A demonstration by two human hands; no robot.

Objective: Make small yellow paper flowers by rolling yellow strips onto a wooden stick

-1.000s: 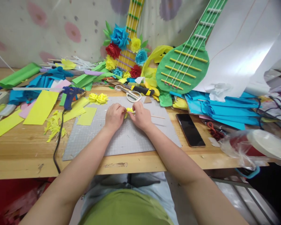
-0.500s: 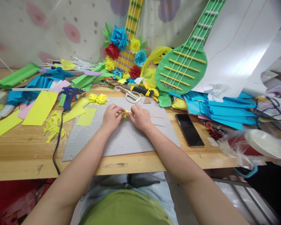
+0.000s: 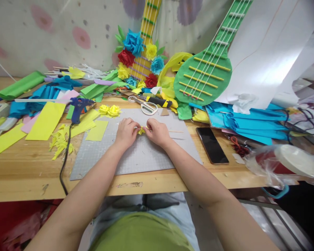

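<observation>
Over the grey cutting mat point(image 3: 143, 158), my left hand point(image 3: 127, 131) and my right hand point(image 3: 157, 132) meet fingertip to fingertip. Both pinch a small piece of yellow crepe paper point(image 3: 141, 131), mostly hidden by the fingers. From behind my right hand a thin wooden stick point(image 3: 176, 131) juts out to the right; its other end is hidden, so how it is held does not show. Two finished yellow paper flowers point(image 3: 110, 111) lie beyond my left hand at the mat's upper left edge. A cut yellow paper rectangle point(image 3: 97, 130) rests on the mat's left side.
A blue glue gun point(image 3: 78, 108) with a black cord stands left, by yellow scraps point(image 3: 60, 141). Scissors point(image 3: 148, 107) and a yellow-black cutter point(image 3: 159, 101) lie behind the mat. A phone point(image 3: 212, 145) is at right. Paper-covered instruments, one green point(image 3: 204, 78), lean at the back.
Both hands have shifted slightly down with the yellow paper, and the fingers have changed their pinch on it. The things on the table stay where they were.
</observation>
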